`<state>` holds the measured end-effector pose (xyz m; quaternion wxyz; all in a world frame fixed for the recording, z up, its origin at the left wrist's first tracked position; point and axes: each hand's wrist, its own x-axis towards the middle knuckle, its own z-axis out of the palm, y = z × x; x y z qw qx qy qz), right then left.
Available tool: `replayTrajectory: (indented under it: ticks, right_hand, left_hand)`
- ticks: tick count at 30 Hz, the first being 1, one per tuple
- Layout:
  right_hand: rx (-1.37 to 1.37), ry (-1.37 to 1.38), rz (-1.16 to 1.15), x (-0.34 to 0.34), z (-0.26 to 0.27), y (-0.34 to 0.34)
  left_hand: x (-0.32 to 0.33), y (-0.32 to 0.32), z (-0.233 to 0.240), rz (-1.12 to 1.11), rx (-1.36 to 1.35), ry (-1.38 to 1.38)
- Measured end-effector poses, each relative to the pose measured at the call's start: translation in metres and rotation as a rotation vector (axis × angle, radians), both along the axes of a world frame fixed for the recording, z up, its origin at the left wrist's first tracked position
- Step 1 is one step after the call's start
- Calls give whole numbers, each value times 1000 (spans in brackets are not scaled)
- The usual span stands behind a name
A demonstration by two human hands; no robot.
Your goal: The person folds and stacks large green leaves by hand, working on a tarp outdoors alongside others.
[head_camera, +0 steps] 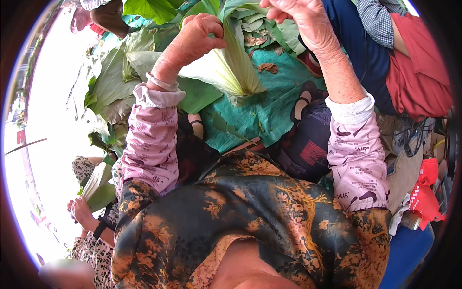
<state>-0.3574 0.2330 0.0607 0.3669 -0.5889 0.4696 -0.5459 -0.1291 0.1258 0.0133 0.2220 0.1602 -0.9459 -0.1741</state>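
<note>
At the top centre, my left hand [204,36] grips the upper left side of a large folded lotus leaf [234,63]. The leaf's pale, ribbed underside faces me, and its veins gather at the lower tip, which hangs over a green plastic sheet [238,115]. My right hand [294,14] is raised to the right of the leaf's upper edge, fingers bent and partly cut off by the frame. Whether it holds anything cannot be told. A flat green leaf [200,95] lies beneath the folded one, between my feet.
More lotus leaves [112,77] are heaped to the left, and dry scraps [267,68] litter the sheet. A person in dark blue trousers [364,61] sits close on the right. At lower left, another person's hand [81,213] holds a folded leaf [99,188]. A red bag [424,195] lies right.
</note>
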Motion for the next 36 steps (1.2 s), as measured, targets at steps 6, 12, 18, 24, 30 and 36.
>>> replayTrajectory:
  ticks: [6,12,18,24,30,36]
  right_hand:
    - [21,398,271,36,-5,12]
    - [-257,666,-1,43,-29,-1]
    - [-5,857,173,31,-28,-13]
    - [287,689,258,33,-25,-9]
    - [450,638,227,38,-25,-5]
    - [408,692,263,36,-34,-11]
  left_hand:
    - [3,3,7,-61,350,137]
    - [2,9,14,-46,484,94]
    - [-4,15,12,-164,542,-32]
    - [-4,15,2,-99,582,-174]
    - [-5,24,1,-118,350,-199]
    - [-2,21,-9,-151,197,-259]
